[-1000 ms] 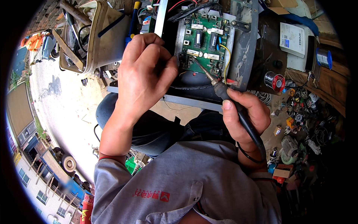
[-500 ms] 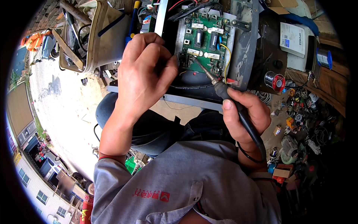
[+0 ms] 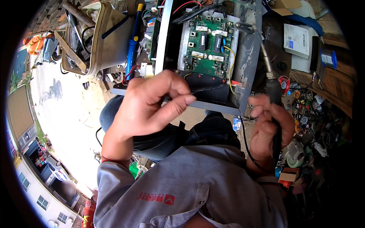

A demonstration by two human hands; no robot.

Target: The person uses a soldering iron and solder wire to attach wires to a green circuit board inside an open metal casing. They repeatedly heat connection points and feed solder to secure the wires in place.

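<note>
My right hand (image 3: 272, 127) grips a soldering iron (image 3: 273, 89) by its black handle, with the metal shaft pointing up beside the grey metal frame (image 3: 249, 49). Its tip is off the green circuit board (image 3: 201, 67). That board sits inside the frame and carries white block resistors, dark components and a yellow wire (image 3: 233, 62). My left hand (image 3: 152, 104) hovers over the frame's near edge, fingers curled and thumb close to the index finger. Whatever lies between those fingers, if anything, is too small to make out. A dark cable (image 3: 209, 90) runs across the frame just beyond the thumb.
Left of the frame are a blue desoldering pump (image 3: 132, 53) and a tool-filled bucket (image 3: 114, 41). To the right are a white box (image 3: 297, 40), a solder spool (image 3: 329, 59) and a red-labelled spool (image 3: 283, 83). Mixed parts (image 3: 304, 117) clutter the ground at right.
My right hand has drawn the soldering iron off the board, right and toward me, turning it more upright. My left hand has moved back from the board, nearer to me.
</note>
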